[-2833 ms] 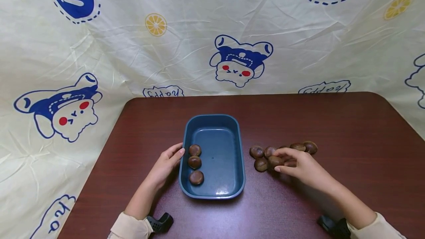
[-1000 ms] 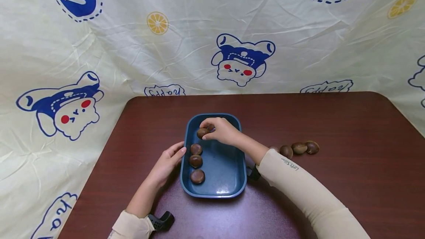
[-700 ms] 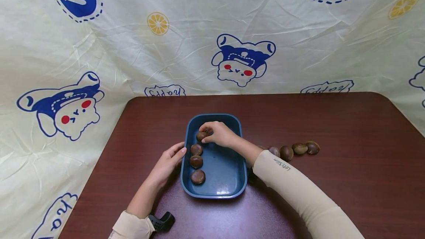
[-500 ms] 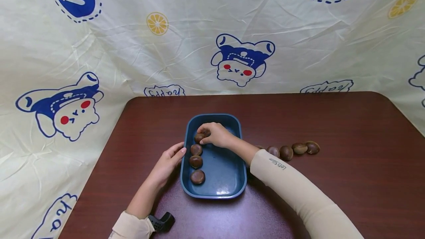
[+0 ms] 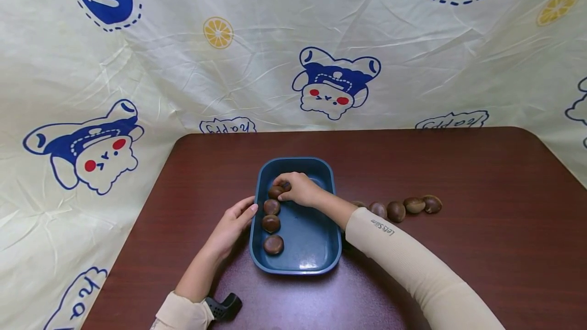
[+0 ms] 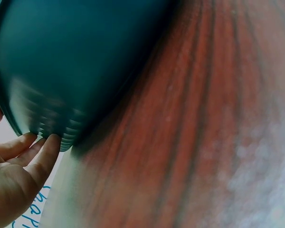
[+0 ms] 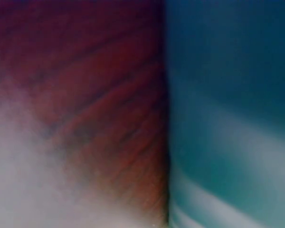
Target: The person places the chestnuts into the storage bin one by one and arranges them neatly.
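In the head view a blue rectangular tray (image 5: 312,233) lies on the table with three chestnuts (image 5: 271,223) in a column along its left side. At the far end of that column my right hand (image 5: 300,188) reaches into the tray and pinches a chestnut (image 5: 275,192) between fingers and thumb. Another dark brown piece shows beneath those fingers, partly hidden. My left hand (image 5: 233,225) touches the tray's left side. In the left wrist view its fairly straight fingers (image 6: 46,154) rest against the tray's outer wall (image 6: 76,71). The right wrist view is blurred and shows no fingers.
Right of the tray several more chestnuts (image 5: 414,205) sit in a row on the brown table (image 5: 481,248), the nearest ones partly behind the right sleeve (image 5: 412,264). A black wrist device (image 5: 224,306) is on the left wrist. Behind the table hangs a printed white cloth (image 5: 257,80).
My right hand has moved from the chestnuts on the table into the tray, carrying a chestnut, then slid slightly toward the column's far end. The left hand has stayed at the tray.
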Demonstrator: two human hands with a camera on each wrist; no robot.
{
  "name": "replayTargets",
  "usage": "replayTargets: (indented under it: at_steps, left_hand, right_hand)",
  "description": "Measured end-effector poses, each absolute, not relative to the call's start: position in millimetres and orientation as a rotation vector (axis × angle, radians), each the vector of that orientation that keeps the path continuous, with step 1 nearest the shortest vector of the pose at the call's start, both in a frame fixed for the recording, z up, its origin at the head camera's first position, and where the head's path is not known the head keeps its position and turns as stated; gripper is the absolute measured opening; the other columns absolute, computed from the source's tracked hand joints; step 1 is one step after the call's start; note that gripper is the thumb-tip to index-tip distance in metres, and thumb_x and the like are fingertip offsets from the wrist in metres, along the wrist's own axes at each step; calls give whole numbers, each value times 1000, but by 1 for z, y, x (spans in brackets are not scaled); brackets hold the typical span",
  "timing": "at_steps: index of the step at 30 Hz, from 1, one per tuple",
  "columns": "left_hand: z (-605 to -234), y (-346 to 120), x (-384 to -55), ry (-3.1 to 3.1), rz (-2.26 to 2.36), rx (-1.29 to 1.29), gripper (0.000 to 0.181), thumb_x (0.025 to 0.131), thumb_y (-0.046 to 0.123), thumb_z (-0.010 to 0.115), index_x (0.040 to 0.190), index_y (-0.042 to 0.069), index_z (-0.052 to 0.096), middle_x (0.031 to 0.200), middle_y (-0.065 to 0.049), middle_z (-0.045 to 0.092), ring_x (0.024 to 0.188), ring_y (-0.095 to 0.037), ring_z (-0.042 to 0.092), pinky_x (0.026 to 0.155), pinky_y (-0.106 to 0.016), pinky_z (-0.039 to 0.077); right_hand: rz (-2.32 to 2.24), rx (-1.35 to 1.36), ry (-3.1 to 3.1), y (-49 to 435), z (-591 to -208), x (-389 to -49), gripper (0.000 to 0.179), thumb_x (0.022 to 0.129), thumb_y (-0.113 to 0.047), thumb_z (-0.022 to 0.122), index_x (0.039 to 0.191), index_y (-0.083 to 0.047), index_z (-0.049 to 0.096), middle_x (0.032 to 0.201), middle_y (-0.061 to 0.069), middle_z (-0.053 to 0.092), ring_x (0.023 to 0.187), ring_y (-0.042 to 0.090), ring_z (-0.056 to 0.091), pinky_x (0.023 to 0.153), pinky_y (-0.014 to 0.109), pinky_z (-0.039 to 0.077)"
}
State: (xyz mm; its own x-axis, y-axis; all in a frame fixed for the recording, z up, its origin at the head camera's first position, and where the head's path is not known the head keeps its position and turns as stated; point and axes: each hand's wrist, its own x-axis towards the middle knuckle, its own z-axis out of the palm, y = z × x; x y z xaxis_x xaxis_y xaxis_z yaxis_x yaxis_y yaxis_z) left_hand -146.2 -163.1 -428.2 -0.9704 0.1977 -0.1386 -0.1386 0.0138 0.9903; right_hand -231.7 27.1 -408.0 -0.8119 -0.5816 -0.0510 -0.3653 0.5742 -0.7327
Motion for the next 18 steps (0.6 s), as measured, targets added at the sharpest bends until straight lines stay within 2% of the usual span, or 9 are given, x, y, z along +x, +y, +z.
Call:
replayTargets:
  at_steps: [9, 18]
  left_hand:
    - [-429, -164, -146, 2054, 2050, 75, 43, 94, 19, 47, 130, -3, 41, 128, -21, 45, 112, -28, 46, 94, -40, 36]
    - [-430, -164, -147, 2053, 2048, 88, 44, 94, 19, 47, 131, -4, 39, 128, -21, 44, 112, -28, 45, 94, -39, 36]
  right_hand:
    - [-969, -877, 2541, 28, -410, -231, 33, 84, -6, 62, 117, -7, 59, 112, 7, 59, 103, 21, 53, 83, 34, 44]
    - [-1044, -849, 2529, 33, -406, -230, 40, 85, -8, 62, 124, -3, 52, 119, 11, 56, 106, 22, 53, 84, 33, 45]
